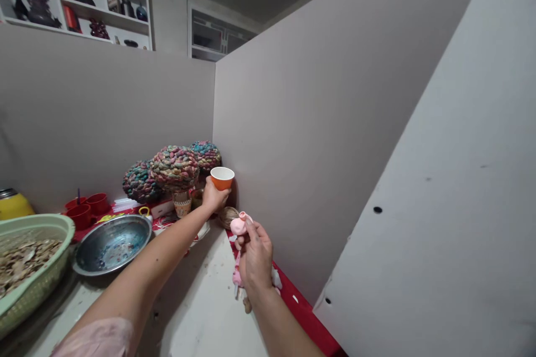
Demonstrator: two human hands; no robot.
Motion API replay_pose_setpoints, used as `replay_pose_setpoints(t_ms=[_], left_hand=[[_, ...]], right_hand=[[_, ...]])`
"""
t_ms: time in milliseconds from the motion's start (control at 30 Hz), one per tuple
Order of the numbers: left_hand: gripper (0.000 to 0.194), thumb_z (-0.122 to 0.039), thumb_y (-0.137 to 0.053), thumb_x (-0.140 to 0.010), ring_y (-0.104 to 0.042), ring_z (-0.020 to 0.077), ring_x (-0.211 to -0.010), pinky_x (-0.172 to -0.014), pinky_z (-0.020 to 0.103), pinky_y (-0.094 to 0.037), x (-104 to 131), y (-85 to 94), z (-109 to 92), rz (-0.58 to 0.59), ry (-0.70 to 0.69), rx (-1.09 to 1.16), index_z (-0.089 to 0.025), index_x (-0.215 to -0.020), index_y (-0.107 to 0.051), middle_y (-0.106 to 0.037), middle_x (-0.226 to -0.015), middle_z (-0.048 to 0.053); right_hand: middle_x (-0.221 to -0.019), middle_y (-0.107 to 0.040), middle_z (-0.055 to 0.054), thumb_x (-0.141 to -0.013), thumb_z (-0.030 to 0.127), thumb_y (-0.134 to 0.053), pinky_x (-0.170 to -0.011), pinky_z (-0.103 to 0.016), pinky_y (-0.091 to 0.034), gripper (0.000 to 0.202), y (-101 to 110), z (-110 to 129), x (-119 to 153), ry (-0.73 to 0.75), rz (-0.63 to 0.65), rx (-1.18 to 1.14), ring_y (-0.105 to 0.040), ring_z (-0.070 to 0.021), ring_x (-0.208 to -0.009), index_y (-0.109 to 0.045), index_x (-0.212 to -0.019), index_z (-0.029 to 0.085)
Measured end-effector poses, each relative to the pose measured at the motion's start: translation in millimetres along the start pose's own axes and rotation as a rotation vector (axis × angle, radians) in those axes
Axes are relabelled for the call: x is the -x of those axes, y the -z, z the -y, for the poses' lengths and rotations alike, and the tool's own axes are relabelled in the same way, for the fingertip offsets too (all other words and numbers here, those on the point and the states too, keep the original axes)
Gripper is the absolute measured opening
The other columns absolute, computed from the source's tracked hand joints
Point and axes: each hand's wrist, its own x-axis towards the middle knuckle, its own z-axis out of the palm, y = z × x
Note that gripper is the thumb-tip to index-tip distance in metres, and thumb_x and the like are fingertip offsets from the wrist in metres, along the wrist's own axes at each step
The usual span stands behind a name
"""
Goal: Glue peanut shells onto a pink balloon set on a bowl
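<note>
My left hand (215, 198) reaches forward, its fingers wrapped round an orange paper cup (222, 180). The cup is upright, and its white inside shows at the rim. Closer to me, my right hand (258, 251) pinches a soft-looking pale pink lump (238, 226) between thumb and fingers. A small pinkish ring sits on top of that lump; what it is made of I cannot tell. Below and partly behind the right hand lie more pink pieces (237, 278) with small white bits. A ball of brown twine (228, 216) rests between the two hands.
Several colourful woven balls (175, 168) stand at the back, one on a patterned cup (182, 206). To the left are a metal bowl (112, 246), a green basket (62, 227) of dry flakes, red cups (79, 216) and a yellow container (15, 204). A grey partition (301, 150) borders the right.
</note>
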Motion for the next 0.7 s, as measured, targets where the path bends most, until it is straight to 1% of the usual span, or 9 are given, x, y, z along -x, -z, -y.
replay_pose_setpoints(t_ms=[100, 200, 267, 367, 500, 600, 700], left_hand=[[0.059, -0.029, -0.080, -0.068, -0.067, 0.0280, -0.103, -0.080, 0.033, -0.049, -2.1, -6.5, 4.5, 0.014, 0.029, -0.027, -0.016, -0.113, -0.043, -0.068, -0.112, 0.018], [0.062, -0.031, -0.081, -0.066, -0.067, 0.0323, -0.102, -0.080, 0.036, -0.049, -0.5, -9.5, 5.7, 0.028, 0.075, -0.077, -0.015, -0.113, -0.043, -0.069, -0.110, 0.021], [0.065, -0.031, -0.081, -0.066, -0.066, 0.0350, -0.103, -0.081, 0.039, -0.048, 2.0, -8.8, 5.5, 0.030, 0.108, -0.110, -0.015, -0.116, -0.043, -0.069, -0.109, 0.024], [0.074, -0.028, -0.080, -0.067, -0.065, 0.0344, -0.108, -0.084, 0.039, -0.048, 5.8, -4.5, 4.8, 0.027, 0.138, -0.128, -0.015, -0.127, -0.038, -0.068, -0.114, 0.023], [0.087, -0.024, -0.080, -0.066, -0.063, 0.0336, -0.113, -0.088, 0.037, -0.047, 9.7, 3.1, 2.5, 0.043, 0.138, -0.116, -0.013, -0.138, -0.033, -0.067, -0.118, 0.022], [0.089, -0.022, -0.078, -0.066, -0.060, 0.0355, -0.117, -0.092, 0.039, -0.046, 15.7, 8.9, -1.1, 0.048, 0.115, -0.094, -0.010, -0.142, -0.032, -0.065, -0.122, 0.025], [0.084, -0.020, -0.075, -0.067, -0.055, 0.0364, -0.123, -0.098, 0.041, -0.044, 28.9, 17.0, -6.6, 0.036, 0.058, -0.046, -0.007, -0.140, -0.037, -0.059, -0.129, 0.027]], right_hand=[[-0.062, -0.055, 0.005, -0.067, 0.041, -0.080, -0.041, -0.016, -0.028, 0.032, 0.5, -2.8, 2.2, -0.004, 0.016, 0.021, -0.036, -0.0047, -0.046, -0.068, -0.084, 0.016], [-0.061, -0.052, 0.005, -0.070, 0.042, -0.078, -0.041, -0.018, -0.027, 0.033, 0.9, -4.6, 4.6, -0.010, 0.038, 0.048, -0.035, -0.0058, -0.046, -0.069, -0.088, 0.016], [-0.059, -0.049, 0.006, -0.070, 0.043, -0.078, -0.041, -0.018, -0.026, 0.034, 0.9, -4.8, 5.7, -0.009, 0.058, 0.061, -0.034, -0.0062, -0.046, -0.069, -0.087, 0.016], [-0.059, -0.049, 0.005, -0.070, 0.046, -0.076, -0.041, -0.019, -0.025, 0.034, 0.4, -4.1, 6.3, 0.002, 0.087, 0.097, -0.034, -0.0063, -0.046, -0.068, -0.084, 0.015], [-0.059, -0.050, 0.005, -0.071, 0.046, -0.075, -0.041, -0.020, -0.025, 0.034, 0.3, -3.6, 5.7, 0.006, 0.101, 0.129, -0.033, -0.0062, -0.045, -0.068, -0.085, 0.015], [-0.061, -0.052, 0.005, -0.070, 0.044, -0.076, -0.042, -0.019, -0.024, 0.033, 0.4, -3.4, 5.9, -0.002, 0.111, 0.109, -0.033, -0.0058, -0.045, -0.068, -0.084, 0.015], [-0.059, -0.051, 0.005, -0.069, 0.045, -0.077, -0.041, -0.019, -0.023, 0.032, -0.3, -3.0, 7.2, -0.007, 0.124, 0.108, -0.033, -0.0053, -0.044, -0.066, -0.080, 0.016]])
